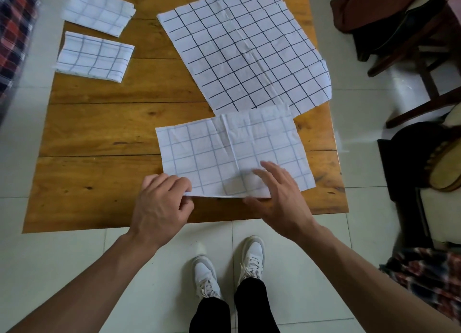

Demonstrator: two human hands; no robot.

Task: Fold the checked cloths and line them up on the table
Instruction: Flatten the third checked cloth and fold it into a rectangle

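A half-folded white checked cloth (pixel 224 153) lies near the front edge of the wooden table (pixel 99 133). My left hand (pixel 161 203) pinches its near left corner, lifting the edge slightly. My right hand (pixel 279 195) lies with straight fingers on the cloth's near right part, thumb at the front edge. A large unfolded checked cloth (pixel 244 48) is spread flat behind it, at the table's far right. Two small folded checked cloths sit at the far left, one (pixel 98 9) behind the other (pixel 93 57).
Dark wooden chairs (pixel 411 45) with draped clothing stand to the right of the table. A round black stool (pixel 424 158) is at the right. Plaid fabric (pixel 15 33) lies at the far left and another plaid piece (pixel 429 277) at the lower right. My white shoes (pixel 229 270) stand on the tiled floor.
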